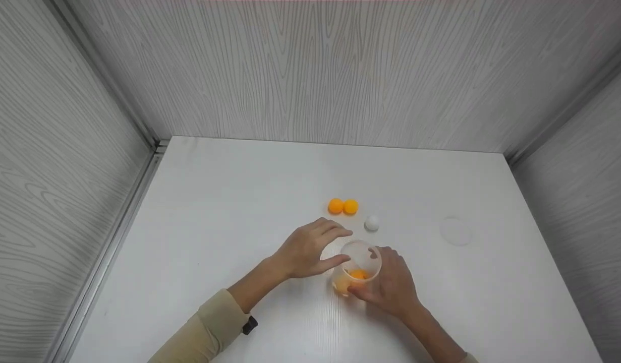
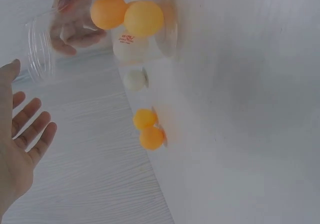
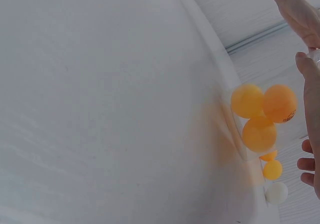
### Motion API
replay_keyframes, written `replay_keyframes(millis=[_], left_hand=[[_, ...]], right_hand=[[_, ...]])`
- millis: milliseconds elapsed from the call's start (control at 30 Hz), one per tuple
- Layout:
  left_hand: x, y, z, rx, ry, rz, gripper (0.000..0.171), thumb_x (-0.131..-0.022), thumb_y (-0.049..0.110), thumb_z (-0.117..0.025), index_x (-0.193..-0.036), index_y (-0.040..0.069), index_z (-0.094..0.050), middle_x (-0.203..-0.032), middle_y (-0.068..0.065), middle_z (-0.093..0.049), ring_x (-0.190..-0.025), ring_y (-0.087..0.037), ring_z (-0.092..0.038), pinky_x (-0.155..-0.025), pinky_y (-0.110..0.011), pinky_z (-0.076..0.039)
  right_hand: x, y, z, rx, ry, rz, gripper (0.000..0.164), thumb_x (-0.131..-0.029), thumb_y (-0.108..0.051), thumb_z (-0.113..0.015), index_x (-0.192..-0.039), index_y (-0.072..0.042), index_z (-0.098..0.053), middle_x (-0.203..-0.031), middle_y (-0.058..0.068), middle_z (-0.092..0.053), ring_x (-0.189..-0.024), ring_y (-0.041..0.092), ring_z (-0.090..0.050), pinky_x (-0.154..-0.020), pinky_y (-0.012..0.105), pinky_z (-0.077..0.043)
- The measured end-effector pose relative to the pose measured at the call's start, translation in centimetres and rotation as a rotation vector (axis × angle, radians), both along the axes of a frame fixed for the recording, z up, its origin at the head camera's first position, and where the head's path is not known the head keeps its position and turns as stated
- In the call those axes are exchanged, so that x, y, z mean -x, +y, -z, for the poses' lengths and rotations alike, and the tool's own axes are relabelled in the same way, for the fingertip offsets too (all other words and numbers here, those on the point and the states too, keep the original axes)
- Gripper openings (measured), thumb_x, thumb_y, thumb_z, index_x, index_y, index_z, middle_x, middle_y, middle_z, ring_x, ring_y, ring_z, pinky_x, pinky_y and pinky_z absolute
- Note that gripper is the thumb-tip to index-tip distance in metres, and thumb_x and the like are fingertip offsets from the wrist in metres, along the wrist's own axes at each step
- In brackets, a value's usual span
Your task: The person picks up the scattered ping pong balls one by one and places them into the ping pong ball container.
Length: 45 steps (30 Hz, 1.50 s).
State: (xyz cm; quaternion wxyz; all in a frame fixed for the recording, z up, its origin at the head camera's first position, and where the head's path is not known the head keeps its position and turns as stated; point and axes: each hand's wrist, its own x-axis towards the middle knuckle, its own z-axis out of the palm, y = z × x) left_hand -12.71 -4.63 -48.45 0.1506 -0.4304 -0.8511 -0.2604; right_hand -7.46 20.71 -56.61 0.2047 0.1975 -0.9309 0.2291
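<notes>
A clear plastic jar stands upright on the table with its mouth uncovered. Several orange table tennis balls lie at its bottom, along with a white ball bearing red print. My right hand grips the jar from the right, thumb on the near side and fingers around the far side. On the left of the rim, my left hand is held with thumb and fingers spread apart, nothing between them. Beyond the jar, two orange balls sit side by side, and a white ball rests closer to it.
A faint clear round lid-like disc lies on the white table to the right. Pale wood-grain panels enclose the table at the back and both sides.
</notes>
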Motion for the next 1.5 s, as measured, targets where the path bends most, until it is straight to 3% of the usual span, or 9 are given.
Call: replay_keyframes(millis=[467, 700, 1200, 1500], left_hand=[[1.8, -0.9, 0.0, -0.008, 0.006, -0.050, 0.040, -0.097, 0.035, -0.077, -0.129, 0.012, -0.071, -0.123, -0.002, -0.075, -0.109, -0.019, -0.070, -0.094, -0.028, -0.062], [3.0, -1.1, 0.4, 0.012, -0.006, -0.077, 0.040, -0.098, 0.035, -0.075, -0.130, 0.013, -0.070, -0.121, -0.002, -0.075, -0.106, -0.019, -0.070, -0.091, -0.027, -0.062], [5.3, -1.4, 2.0, 0.011, -0.057, -0.126, 0.035, -0.099, 0.035, -0.073, -0.127, 0.013, -0.070, -0.120, -0.004, -0.075, -0.107, -0.021, -0.070, -0.092, -0.031, -0.062], [6.6, -1.9, 3.4, 0.042, -0.139, -0.204, 0.039, -0.100, 0.037, -0.073, -0.131, 0.013, -0.069, -0.121, -0.003, -0.074, -0.108, -0.021, -0.070, -0.094, -0.032, -0.062]], right_hand=[[0.0, 0.1, -0.1, -0.015, 0.005, -0.003, 0.092, -0.073, -0.076, -0.079, -0.131, -0.008, -0.056, -0.111, 0.007, -0.068, -0.094, 0.021, -0.060, -0.078, 0.036, -0.055], [0.0, 0.1, -0.1, -0.008, -0.001, 0.011, 0.092, -0.069, -0.073, -0.083, -0.130, -0.009, -0.056, -0.110, 0.007, -0.068, -0.093, 0.022, -0.060, -0.077, 0.036, -0.055], [0.0, 0.1, 0.1, -0.017, 0.026, 0.003, 0.093, -0.070, -0.072, -0.083, -0.131, -0.008, -0.055, -0.110, 0.008, -0.068, -0.093, 0.022, -0.060, -0.076, 0.036, -0.056], [-0.2, 0.1, -0.1, -0.029, -0.007, 0.018, 0.093, -0.069, -0.070, -0.084, -0.132, -0.008, -0.055, -0.112, 0.009, -0.068, -0.094, 0.023, -0.060, -0.079, 0.037, -0.057]])
